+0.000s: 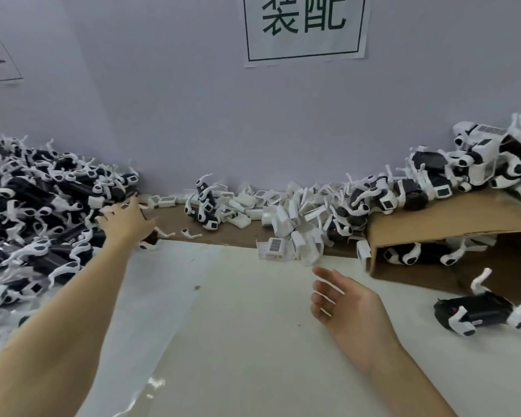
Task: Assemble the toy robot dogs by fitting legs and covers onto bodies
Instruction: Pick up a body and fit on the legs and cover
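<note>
Left hand (124, 219) is stretched out, fingers spread and straight, holding nothing, right at the edge of the big heap of black bodies with white legs (33, 212) on the left side of the table. Just beyond its fingertips, a dark body piece with a white leg (152, 237) lies on the brown cardboard strip (238, 233); whether the hand touches it I cannot tell. Right hand (343, 305) hovers over the pale table sheet (238, 326), fingers loose and slightly blurred, nothing in it. Just above it, the pile of white covers (286, 224) spills along the wall, one grille-faced cover (272, 246) at the near edge. A loose white leg (190, 234) sits between the hands. To the right, a one-body dog with legs on (475, 314) lies beside a cardboard box (445, 224) topped with finished dogs (481, 164). A sign with green characters (304, 25) hangs on the wall
</note>
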Motion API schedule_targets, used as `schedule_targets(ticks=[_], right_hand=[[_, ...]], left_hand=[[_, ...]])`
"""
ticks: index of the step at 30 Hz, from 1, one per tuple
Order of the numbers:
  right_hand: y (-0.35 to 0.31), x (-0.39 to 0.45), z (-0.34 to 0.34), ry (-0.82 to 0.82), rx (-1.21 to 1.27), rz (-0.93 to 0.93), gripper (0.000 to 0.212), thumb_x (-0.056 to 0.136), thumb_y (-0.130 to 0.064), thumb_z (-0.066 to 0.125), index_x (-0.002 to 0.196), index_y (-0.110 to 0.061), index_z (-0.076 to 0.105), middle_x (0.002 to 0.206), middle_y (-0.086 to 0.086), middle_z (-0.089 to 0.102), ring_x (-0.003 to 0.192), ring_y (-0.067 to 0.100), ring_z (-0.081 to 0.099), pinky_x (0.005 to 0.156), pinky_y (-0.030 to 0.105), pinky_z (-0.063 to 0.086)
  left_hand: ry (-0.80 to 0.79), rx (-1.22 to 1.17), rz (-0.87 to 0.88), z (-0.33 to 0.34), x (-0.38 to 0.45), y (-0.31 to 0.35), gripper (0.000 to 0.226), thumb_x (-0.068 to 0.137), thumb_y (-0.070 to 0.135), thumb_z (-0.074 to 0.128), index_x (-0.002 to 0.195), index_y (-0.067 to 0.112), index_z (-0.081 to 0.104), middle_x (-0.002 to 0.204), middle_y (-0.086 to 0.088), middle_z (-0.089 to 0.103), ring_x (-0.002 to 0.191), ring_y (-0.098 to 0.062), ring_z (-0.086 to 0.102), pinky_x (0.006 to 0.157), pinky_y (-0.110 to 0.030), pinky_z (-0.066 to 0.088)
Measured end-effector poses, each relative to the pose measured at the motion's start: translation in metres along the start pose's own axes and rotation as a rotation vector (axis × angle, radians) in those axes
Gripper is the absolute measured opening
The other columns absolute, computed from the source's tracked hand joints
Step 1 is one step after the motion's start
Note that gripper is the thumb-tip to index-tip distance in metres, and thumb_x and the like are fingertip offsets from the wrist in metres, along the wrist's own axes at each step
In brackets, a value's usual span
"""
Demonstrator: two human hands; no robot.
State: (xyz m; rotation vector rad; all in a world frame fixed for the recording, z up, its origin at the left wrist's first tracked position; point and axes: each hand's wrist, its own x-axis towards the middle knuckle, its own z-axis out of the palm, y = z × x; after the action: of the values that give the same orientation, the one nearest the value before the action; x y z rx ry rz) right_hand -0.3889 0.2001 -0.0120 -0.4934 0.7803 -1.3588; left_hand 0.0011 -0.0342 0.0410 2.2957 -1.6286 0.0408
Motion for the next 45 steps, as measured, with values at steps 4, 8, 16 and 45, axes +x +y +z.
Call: schedule_targets(ticks=[4, 8, 16, 45], right_hand=[[0.000, -0.002, 0.002, -0.011, -0.037, -0.001, 0.026, 0.085, -0.029, 0.070, 0.099, -0.012, 0.083, 0.085, 0.006, 0.065, 0.071, 0.018, 0.060, 0.074, 0.032, 0.049], [0.001, -0.002, 0.003, 0.009, -0.042, 0.010, 0.024, 0.091, -0.028, 0.067, 0.099, -0.012, 0.083, 0.084, 0.006, 0.065, 0.069, 0.017, 0.060, 0.071, 0.030, 0.048], [-0.018, -0.014, -0.005, 0.120, 0.217, 0.035, 0.038, 0.098, -0.023, 0.067, 0.130, -0.005, 0.058, 0.110, 0.022, 0.071, 0.091, 0.033, 0.070, 0.074, 0.035, 0.057], [-0.023, -0.013, -0.024, 0.132, -0.368, -0.215, 0.032, 0.097, -0.026, 0.071, 0.126, -0.013, 0.072, 0.129, 0.017, 0.070, 0.116, 0.031, 0.071, 0.103, 0.048, 0.057]], left_hand=[[0.136, -0.057, 0.225, 0.007, -0.006, 0.000, 0.051, 0.097, 0.019, 0.071, 0.143, 0.005, 0.054, 0.132, -0.032, 0.047, 0.115, -0.056, 0.055, 0.099, -0.062, 0.048], [0.218, -0.194, 0.468, 0.004, -0.025, 0.023, 0.039, 0.092, -0.002, 0.071, 0.130, -0.001, 0.064, 0.122, -0.027, 0.049, 0.110, -0.053, 0.055, 0.096, -0.062, 0.050], [0.194, -0.879, 0.781, -0.004, -0.163, 0.130, 0.040, 0.093, 0.007, 0.077, 0.127, 0.024, 0.063, 0.124, 0.000, 0.052, 0.104, -0.014, 0.054, 0.092, -0.034, 0.049], [-0.805, -1.782, 0.086, 0.052, -0.253, 0.150, 0.075, 0.102, 0.069, 0.044, 0.133, 0.006, 0.068, 0.125, -0.018, 0.075, 0.110, -0.043, 0.075, 0.092, -0.046, 0.063]])
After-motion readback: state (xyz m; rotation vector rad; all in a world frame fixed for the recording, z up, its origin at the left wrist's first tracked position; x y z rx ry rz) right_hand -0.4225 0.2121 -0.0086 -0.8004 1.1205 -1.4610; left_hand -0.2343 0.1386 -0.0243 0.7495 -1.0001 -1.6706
